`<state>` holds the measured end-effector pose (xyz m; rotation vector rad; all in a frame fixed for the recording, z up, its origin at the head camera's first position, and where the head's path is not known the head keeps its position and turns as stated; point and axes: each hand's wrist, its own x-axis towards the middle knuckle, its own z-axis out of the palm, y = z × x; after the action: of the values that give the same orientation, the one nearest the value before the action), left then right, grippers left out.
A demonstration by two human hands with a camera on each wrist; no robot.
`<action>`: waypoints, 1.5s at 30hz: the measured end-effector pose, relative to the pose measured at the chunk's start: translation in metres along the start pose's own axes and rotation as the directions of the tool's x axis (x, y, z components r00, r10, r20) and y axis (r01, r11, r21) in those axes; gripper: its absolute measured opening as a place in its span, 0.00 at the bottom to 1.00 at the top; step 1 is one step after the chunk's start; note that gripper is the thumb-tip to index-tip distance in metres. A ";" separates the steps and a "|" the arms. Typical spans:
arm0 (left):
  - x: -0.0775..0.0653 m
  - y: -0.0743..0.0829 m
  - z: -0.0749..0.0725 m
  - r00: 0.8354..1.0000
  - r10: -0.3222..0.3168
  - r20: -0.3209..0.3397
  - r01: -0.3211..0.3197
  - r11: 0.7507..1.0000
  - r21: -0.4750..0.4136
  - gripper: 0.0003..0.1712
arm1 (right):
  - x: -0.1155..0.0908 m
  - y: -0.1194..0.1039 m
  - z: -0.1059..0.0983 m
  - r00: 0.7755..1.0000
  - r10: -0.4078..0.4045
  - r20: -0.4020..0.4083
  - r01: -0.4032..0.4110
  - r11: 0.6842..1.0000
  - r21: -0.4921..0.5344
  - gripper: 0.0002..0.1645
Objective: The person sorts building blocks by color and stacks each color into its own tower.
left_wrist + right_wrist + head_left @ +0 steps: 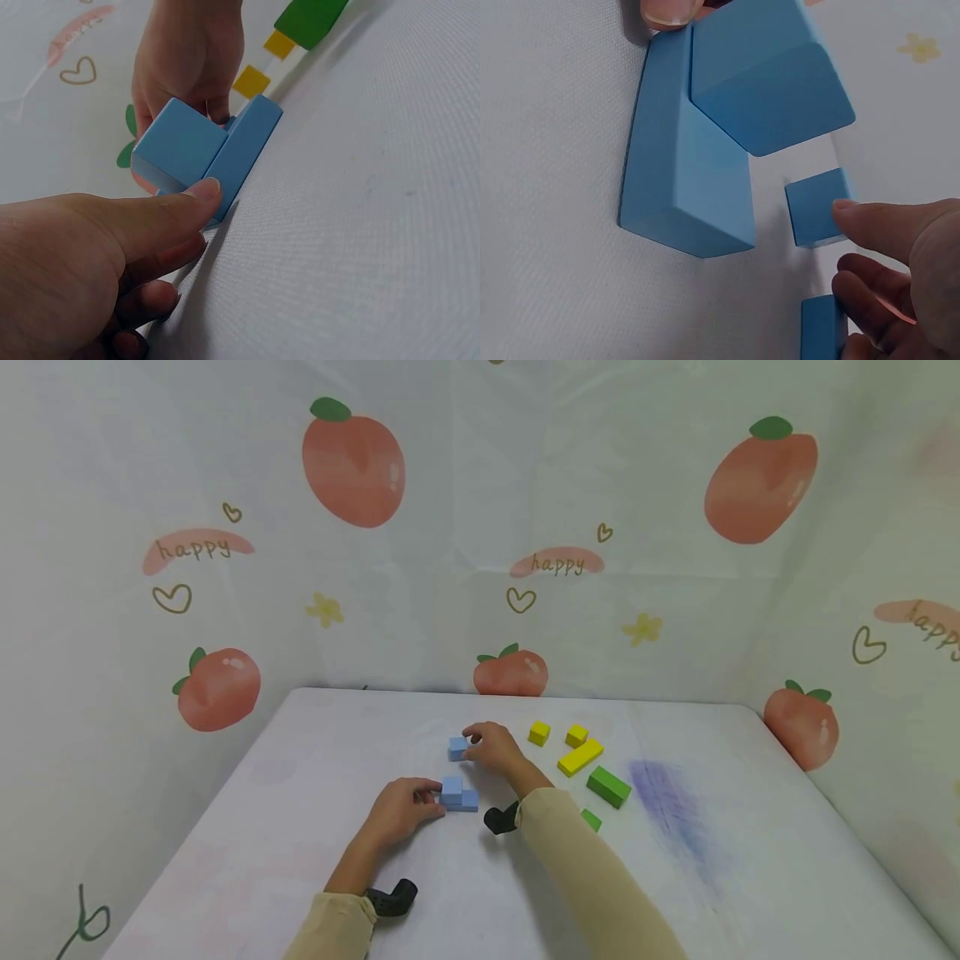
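Observation:
In the head view, my left hand (pixel 405 812) is at the left end of a flat, long light-blue block (pixel 467 802) bearing a blue cube (pixel 452 789). The left wrist view shows the thumb (pixel 199 193) pressed to the long block beside the cube; other fingers curl below. Farther back, my right hand (pixel 495 749) reaches a second blue cube (pixel 457 748). Its thumb (pixel 851 212) touches that cube in the right wrist view, while fingertips are beside another blue block (pixel 821 326), which the hand hides from the head camera.
To the right lie two yellow cubes (pixel 539 732), a long yellow block (pixel 581 757) and a green block (pixel 609 787). Another green piece (pixel 591 820) is partly behind the right sleeve. A patterned cloth backdrop (pixel 420 610) rises behind the white table (pixel 262 793).

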<state>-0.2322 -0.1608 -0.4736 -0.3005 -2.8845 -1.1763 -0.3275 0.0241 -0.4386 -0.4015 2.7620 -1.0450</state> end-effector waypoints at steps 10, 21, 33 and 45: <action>-0.001 0.001 0.001 1.000 -0.004 -0.003 0.004 1.000 0.006 0.17 | 0.000 0.000 0.000 1.000 0.003 -0.003 -0.003 0.999 -0.033 0.17; -0.002 0.001 -0.001 1.000 -0.011 -0.007 0.011 1.000 0.013 0.18 | -0.007 0.002 -0.009 0.999 -0.033 0.010 0.034 0.997 -0.064 0.17; -0.001 0.000 0.000 1.000 -0.005 -0.008 0.005 1.000 0.000 0.18 | -0.031 0.008 -0.023 0.991 -0.132 0.007 0.132 0.990 -0.045 0.18; 0.000 0.001 0.000 1.000 -0.027 0.000 0.027 1.000 0.008 0.18 | -0.055 0.012 -0.024 0.989 -0.145 0.040 0.147 0.989 -0.029 0.18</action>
<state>-0.2318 -0.1597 -0.4731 -0.2626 -2.9012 -1.1681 -0.2838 0.0647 -0.4258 -0.6300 2.7539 -1.0142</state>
